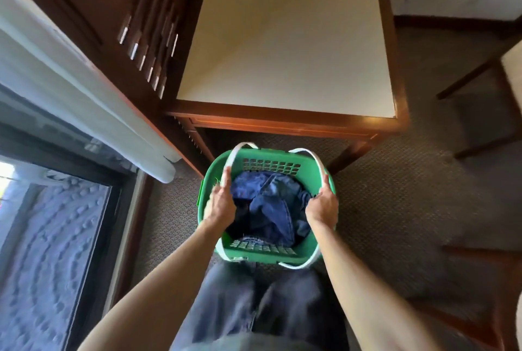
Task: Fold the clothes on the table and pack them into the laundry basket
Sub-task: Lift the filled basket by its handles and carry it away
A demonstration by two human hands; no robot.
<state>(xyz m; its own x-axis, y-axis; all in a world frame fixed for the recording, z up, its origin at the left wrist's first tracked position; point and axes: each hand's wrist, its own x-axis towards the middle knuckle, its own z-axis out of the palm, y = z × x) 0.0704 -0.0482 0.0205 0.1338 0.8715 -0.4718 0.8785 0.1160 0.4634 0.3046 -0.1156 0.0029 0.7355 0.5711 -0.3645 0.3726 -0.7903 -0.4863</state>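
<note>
Two handles are gripped: the left hand (219, 204) and right hand (323, 205) each hold one white handle of the basket (210, 181), just short of the table (282, 40). The denim (271, 201) inside is judged soft, moderately heavy; the basket stiff, best carried by both handles.

- One view only, worn on the person's head, wide-angle, looking forward and steeply down.
- It sits close above the forearms and the green laundry basket (210, 195) on the carpet.
- Farther ahead, the table (285, 116) fills the frame's upper middle.
</note>
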